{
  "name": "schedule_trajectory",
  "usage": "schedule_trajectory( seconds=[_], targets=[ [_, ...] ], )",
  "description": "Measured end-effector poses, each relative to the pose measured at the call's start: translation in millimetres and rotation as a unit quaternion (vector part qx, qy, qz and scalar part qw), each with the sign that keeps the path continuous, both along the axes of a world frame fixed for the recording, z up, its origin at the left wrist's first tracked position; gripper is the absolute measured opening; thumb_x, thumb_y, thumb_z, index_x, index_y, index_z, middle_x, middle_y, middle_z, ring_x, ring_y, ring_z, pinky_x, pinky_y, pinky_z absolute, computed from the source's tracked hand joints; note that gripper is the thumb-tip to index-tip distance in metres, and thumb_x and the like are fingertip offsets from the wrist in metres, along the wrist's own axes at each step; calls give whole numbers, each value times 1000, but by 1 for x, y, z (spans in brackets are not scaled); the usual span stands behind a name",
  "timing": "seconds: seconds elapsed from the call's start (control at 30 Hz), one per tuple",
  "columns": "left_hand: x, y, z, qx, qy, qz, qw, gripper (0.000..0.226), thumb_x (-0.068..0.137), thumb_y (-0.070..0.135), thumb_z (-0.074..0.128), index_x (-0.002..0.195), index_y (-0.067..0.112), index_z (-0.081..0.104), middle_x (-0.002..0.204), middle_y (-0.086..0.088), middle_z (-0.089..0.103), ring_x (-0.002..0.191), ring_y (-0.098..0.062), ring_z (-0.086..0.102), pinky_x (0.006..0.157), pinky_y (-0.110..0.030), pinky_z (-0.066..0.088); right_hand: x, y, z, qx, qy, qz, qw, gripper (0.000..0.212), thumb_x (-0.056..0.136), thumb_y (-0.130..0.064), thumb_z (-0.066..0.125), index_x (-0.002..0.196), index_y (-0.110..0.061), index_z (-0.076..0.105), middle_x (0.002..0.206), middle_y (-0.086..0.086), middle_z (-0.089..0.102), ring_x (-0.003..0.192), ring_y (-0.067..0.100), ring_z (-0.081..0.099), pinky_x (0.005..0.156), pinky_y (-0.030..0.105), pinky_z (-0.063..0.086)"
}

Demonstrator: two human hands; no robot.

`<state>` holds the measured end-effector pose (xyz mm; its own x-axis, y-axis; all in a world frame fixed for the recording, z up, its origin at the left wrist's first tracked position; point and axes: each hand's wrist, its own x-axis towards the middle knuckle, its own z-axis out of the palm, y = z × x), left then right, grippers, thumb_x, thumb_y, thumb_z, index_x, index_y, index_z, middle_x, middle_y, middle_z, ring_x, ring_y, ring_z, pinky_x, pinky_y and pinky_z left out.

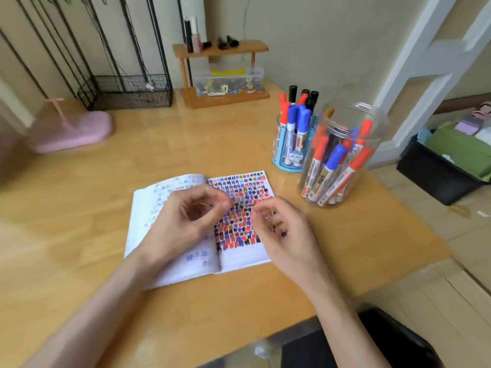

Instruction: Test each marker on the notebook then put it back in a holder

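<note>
guessing it's between tests: left hand (pixel 186 221) and right hand (pixel 288 231) hover over the notebook (pixel 239 257) on the bench (pixel 132 155), fingers (pixel 212 193) curled, too blurry to tell on what; next needs a reach to the markers (pixel 292 120) in the blue holder (pixel 287 166) or clear jar (pixel 377 134).

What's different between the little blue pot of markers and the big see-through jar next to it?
The blue holder is smaller, with a blue base and a cartoon figure. The clear jar is bigger and plain. Markers in the blue holder stand upright, caps above its rim. Those in the clear jar lean, mostly below its rim. Both hold red and blue markers.
</note>
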<state>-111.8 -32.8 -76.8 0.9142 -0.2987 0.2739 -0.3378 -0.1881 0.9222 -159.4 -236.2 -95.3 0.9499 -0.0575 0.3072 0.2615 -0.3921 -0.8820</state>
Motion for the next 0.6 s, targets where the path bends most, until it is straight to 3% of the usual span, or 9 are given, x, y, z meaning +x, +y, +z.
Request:
schedule_trajectory(
  seconds=[0.17,0.27,0.6],
  targets=[
    [3,14,-13,-25,11,18,999,10,98,27,67,96,24,77,91,-3,77,86,-26,73,82,-43,54,1,2,-5,2,21,-16,1000,8,97,-11,70,96,-19,70,85,-5,71,68,18,65,57,33,50],
    [6,15,-16,-37,23,12,999,11,99,27,66,99,25,77,91,-7,77,87,-37,71,81,-43,55,1,1,-4,-2,24,-21,999,11,97,-10,71,94,-21,71,81,-6,71,67,18,65,59,42,53],
    [5,14,-15,-19,16,21,999,17,101,35,64,102,23,76,86,-10,76,83,-37,71,79,-56,55,1,2,0,12,33,-31,999,10,97,-12,71,96,-21,72,78,-7,70,66,17,64,60,41,53]
  ],
)
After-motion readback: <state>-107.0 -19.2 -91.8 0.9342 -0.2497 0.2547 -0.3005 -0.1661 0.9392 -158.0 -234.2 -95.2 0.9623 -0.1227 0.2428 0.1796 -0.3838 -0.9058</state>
